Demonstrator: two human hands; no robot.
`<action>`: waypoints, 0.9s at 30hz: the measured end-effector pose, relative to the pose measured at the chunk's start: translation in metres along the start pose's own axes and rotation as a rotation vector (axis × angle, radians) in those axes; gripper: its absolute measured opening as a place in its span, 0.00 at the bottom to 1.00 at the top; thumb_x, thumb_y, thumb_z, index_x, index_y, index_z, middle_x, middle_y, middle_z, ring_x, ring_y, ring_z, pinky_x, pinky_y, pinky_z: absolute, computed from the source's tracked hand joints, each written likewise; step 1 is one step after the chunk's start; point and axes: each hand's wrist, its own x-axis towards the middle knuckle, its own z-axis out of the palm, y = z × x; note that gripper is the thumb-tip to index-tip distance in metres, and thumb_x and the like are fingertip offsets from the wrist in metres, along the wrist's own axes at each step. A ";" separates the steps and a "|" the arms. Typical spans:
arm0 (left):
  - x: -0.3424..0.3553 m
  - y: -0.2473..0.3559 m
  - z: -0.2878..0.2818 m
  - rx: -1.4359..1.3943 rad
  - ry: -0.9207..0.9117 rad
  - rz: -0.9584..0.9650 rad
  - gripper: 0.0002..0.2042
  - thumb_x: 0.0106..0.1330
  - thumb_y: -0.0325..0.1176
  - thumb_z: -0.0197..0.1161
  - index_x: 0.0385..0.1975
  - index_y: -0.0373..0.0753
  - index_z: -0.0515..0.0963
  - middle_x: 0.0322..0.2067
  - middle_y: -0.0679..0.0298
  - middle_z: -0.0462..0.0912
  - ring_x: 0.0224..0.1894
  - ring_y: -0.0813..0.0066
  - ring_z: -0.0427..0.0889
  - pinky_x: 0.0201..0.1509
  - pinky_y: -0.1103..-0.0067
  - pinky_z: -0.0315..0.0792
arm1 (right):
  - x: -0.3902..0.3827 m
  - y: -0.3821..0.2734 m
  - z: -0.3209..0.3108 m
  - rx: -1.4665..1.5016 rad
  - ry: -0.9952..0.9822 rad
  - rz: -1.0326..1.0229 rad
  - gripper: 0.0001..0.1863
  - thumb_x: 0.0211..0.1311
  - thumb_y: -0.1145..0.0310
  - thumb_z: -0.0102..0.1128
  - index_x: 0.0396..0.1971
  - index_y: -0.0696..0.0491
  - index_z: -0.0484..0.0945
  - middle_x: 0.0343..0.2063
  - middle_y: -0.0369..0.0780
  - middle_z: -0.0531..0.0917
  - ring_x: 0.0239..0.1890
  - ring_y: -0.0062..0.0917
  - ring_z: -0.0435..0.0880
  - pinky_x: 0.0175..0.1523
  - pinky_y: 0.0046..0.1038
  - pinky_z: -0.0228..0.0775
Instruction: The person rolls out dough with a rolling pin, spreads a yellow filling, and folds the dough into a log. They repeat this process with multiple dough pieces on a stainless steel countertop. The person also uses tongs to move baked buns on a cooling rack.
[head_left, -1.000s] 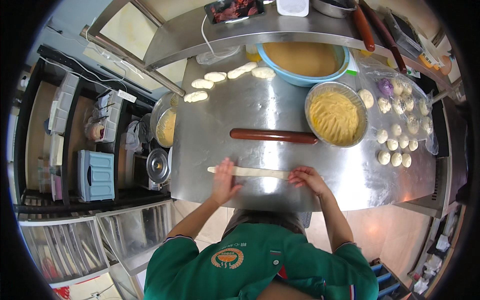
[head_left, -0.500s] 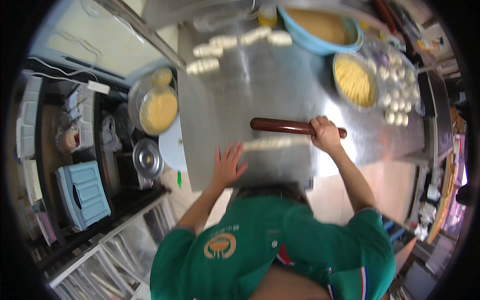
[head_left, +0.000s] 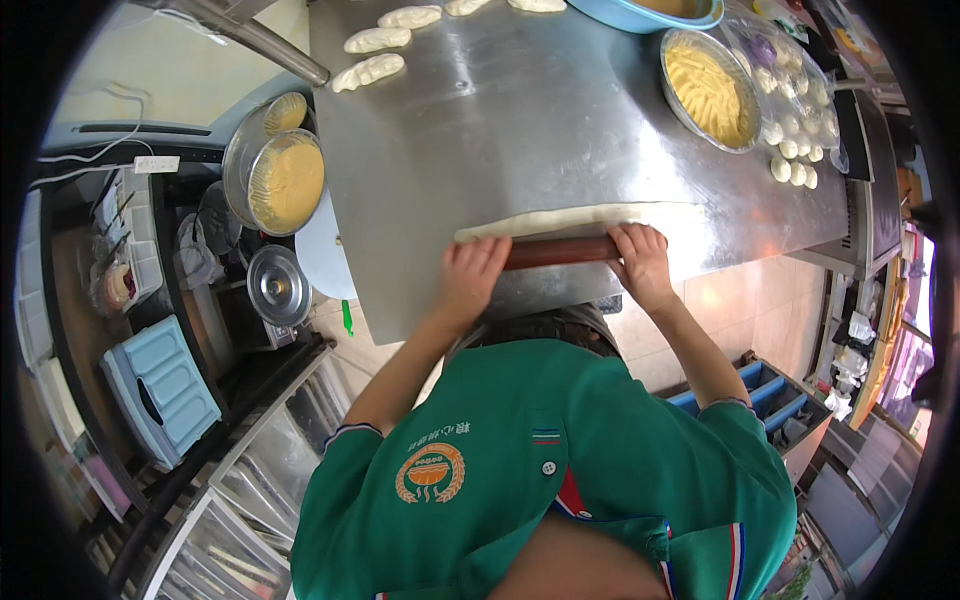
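Note:
A dark red-brown rolling pin (head_left: 560, 252) lies crosswise near the front edge of the steel table. Its left end is under my left hand (head_left: 473, 278), whose fingers close over it. My right hand (head_left: 642, 262) grips the other end. Just beyond the pin stretches a long, thin strip of pale dough (head_left: 580, 216), with its left tip close to my left fingers. The pin lies along the strip's near side; whether the two touch I cannot tell.
On the steel table (head_left: 450, 150), several dough pieces (head_left: 376, 40) line the far left. At the far right are a bowl of yellow filling (head_left: 710, 95), a blue basin (head_left: 650, 18) and small dough balls (head_left: 795, 160). Bowls of yellow mixture (head_left: 288, 185) stand left, beyond the table's edge.
My left hand has moved from the dough onto the pin's left end. The pin has come nearer to me, onto the strip's near side. The strip is longer, and the view has shifted.

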 end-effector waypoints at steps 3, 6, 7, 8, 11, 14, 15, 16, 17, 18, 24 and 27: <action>0.000 -0.020 -0.009 0.105 0.038 -0.093 0.30 0.65 0.45 0.63 0.66 0.40 0.69 0.61 0.56 0.73 0.65 0.56 0.70 0.71 0.55 0.59 | 0.020 -0.006 0.007 -0.034 0.128 -0.029 0.33 0.51 0.60 0.71 0.59 0.50 0.75 0.53 0.41 0.78 0.57 0.36 0.76 0.65 0.41 0.61; 0.011 -0.031 -0.001 -0.021 0.132 -0.126 0.29 0.68 0.45 0.61 0.66 0.39 0.69 0.67 0.56 0.69 0.70 0.53 0.64 0.74 0.54 0.55 | 0.049 -0.015 0.029 0.004 0.024 -0.001 0.35 0.58 0.47 0.66 0.61 0.51 0.75 0.59 0.44 0.77 0.64 0.40 0.72 0.68 0.45 0.59; 0.017 -0.033 0.004 -0.020 0.102 -0.206 0.29 0.68 0.46 0.61 0.66 0.39 0.69 0.67 0.56 0.69 0.71 0.53 0.64 0.73 0.53 0.56 | 0.056 -0.016 0.036 0.024 0.025 0.014 0.36 0.59 0.43 0.64 0.61 0.52 0.75 0.60 0.45 0.76 0.65 0.41 0.71 0.69 0.46 0.60; 0.025 -0.036 0.010 -0.013 0.110 -0.247 0.30 0.67 0.47 0.62 0.66 0.38 0.69 0.67 0.56 0.69 0.71 0.53 0.64 0.72 0.53 0.57 | 0.064 -0.013 0.042 0.023 -0.053 0.047 0.37 0.60 0.40 0.62 0.61 0.52 0.75 0.61 0.45 0.76 0.67 0.41 0.70 0.69 0.47 0.60; 0.045 -0.041 0.023 -0.023 0.084 -0.368 0.30 0.69 0.49 0.59 0.66 0.39 0.69 0.68 0.55 0.68 0.71 0.53 0.64 0.72 0.50 0.56 | 0.076 -0.006 0.055 0.001 0.074 0.013 0.40 0.58 0.35 0.60 0.60 0.52 0.76 0.63 0.45 0.75 0.69 0.41 0.68 0.67 0.48 0.63; 0.056 -0.046 0.025 0.062 0.074 -0.377 0.28 0.72 0.49 0.56 0.67 0.41 0.68 0.69 0.55 0.67 0.71 0.54 0.64 0.71 0.47 0.54 | 0.082 -0.005 0.058 -0.043 -0.042 0.032 0.41 0.60 0.32 0.55 0.60 0.52 0.77 0.66 0.45 0.72 0.70 0.42 0.67 0.67 0.51 0.62; 0.060 -0.048 0.023 0.110 -0.005 -0.403 0.27 0.73 0.49 0.55 0.67 0.41 0.68 0.70 0.55 0.66 0.71 0.54 0.64 0.71 0.46 0.53 | 0.085 -0.004 0.056 -0.076 -0.154 0.059 0.41 0.60 0.32 0.54 0.61 0.52 0.77 0.67 0.45 0.72 0.70 0.42 0.67 0.67 0.52 0.62; 0.066 -0.051 0.023 0.105 0.082 -0.395 0.27 0.73 0.48 0.54 0.67 0.42 0.68 0.69 0.56 0.67 0.71 0.54 0.64 0.71 0.45 0.52 | 0.093 -0.003 0.057 0.001 -0.168 0.097 0.41 0.62 0.32 0.52 0.63 0.51 0.75 0.69 0.46 0.68 0.72 0.42 0.63 0.69 0.53 0.59; 0.075 -0.055 0.022 0.106 0.093 -0.428 0.26 0.73 0.47 0.54 0.67 0.42 0.68 0.69 0.56 0.68 0.71 0.54 0.65 0.72 0.44 0.51 | 0.098 -0.003 0.056 -0.003 -0.100 0.080 0.41 0.63 0.32 0.52 0.64 0.51 0.74 0.70 0.46 0.67 0.73 0.42 0.62 0.69 0.53 0.58; 0.089 -0.061 0.021 0.119 0.154 -0.437 0.26 0.74 0.47 0.53 0.67 0.42 0.68 0.68 0.56 0.68 0.70 0.55 0.65 0.72 0.43 0.49 | 0.109 0.001 0.057 -0.024 -0.074 0.072 0.41 0.63 0.33 0.52 0.65 0.50 0.73 0.71 0.46 0.65 0.74 0.42 0.60 0.70 0.53 0.57; 0.119 -0.089 0.001 -0.075 0.371 -0.405 0.26 0.71 0.43 0.58 0.68 0.42 0.66 0.54 0.56 0.77 0.57 0.55 0.75 0.60 0.57 0.64 | 0.151 0.026 0.058 0.101 0.264 -0.007 0.31 0.57 0.45 0.66 0.53 0.52 0.77 0.45 0.40 0.77 0.50 0.36 0.75 0.55 0.38 0.67; 0.087 -0.068 -0.005 -0.045 -0.071 -0.048 0.28 0.69 0.41 0.62 0.67 0.42 0.65 0.49 0.56 0.78 0.51 0.55 0.76 0.52 0.62 0.66 | 0.132 0.019 0.054 0.032 -0.101 -0.278 0.30 0.54 0.46 0.68 0.52 0.50 0.77 0.43 0.39 0.78 0.48 0.34 0.76 0.53 0.36 0.67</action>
